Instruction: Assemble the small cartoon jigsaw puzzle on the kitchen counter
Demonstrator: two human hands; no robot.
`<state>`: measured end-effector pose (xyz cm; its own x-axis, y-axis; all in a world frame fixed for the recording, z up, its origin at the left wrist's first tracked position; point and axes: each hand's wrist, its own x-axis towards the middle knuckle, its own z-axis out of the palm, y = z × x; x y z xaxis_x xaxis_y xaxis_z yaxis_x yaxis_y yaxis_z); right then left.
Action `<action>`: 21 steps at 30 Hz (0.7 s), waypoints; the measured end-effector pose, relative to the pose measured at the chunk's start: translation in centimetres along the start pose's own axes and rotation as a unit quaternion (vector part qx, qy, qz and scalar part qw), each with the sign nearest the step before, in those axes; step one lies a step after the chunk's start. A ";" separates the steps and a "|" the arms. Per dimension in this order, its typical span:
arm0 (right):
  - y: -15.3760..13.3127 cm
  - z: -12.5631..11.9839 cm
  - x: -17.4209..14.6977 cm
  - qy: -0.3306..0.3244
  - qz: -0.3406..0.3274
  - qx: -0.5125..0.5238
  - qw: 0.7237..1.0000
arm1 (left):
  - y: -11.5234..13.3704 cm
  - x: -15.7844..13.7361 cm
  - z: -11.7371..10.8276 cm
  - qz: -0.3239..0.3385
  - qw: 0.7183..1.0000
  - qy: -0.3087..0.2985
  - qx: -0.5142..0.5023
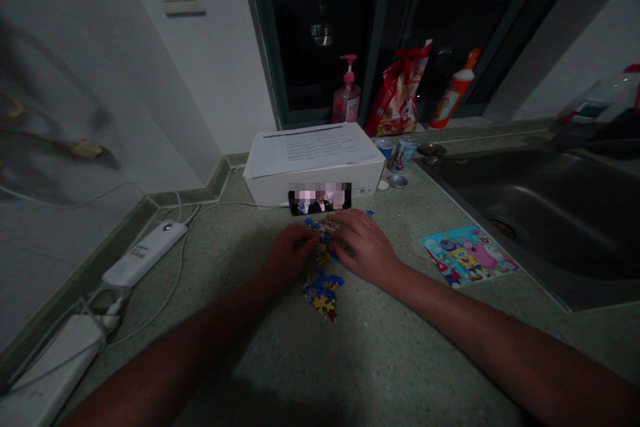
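The puzzle pieces (321, 288) lie loose on the green speckled counter (395, 353), in the middle of the scene. One part of them is gathered between the two hands, and another part, mostly blue and yellow, lies nearer. A single blue piece (370, 213) lies a little apart, on the far side of the right hand.

The left hand (289, 252) comes from the left with its fingers curled, the thumb and the forefinger close together at the edge of the pieces. The right hand (364, 241) comes from the right, its fingers bent and slightly spread over the same pieces. Whether either hand pinches a piece, I cannot tell, because the fingertips are too dark and small.

Just beyond the hands, a phone (320, 204) stands on its long side before a white box (270, 191), on which a printed sheet (310, 147) lies. To the right, a colourful cartoon picture (467, 257) lies flat, near the sink (555, 207). To the left there is a white power bank (145, 253) with cables.
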<state>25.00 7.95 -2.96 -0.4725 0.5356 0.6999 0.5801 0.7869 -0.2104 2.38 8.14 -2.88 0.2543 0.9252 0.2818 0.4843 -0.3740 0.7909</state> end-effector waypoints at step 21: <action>0.9 -1.1 -0.8 0.043 0.048 0.028 0.998 | -1.3 0.8 -1.9 -0.104 0.990 0.097 0.025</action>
<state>26.63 7.92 -2.96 -0.3560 0.5836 0.7298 0.5810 0.7499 -0.3163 0.34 9.50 -2.63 -0.0184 0.9757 0.2184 0.5512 -0.1723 0.8164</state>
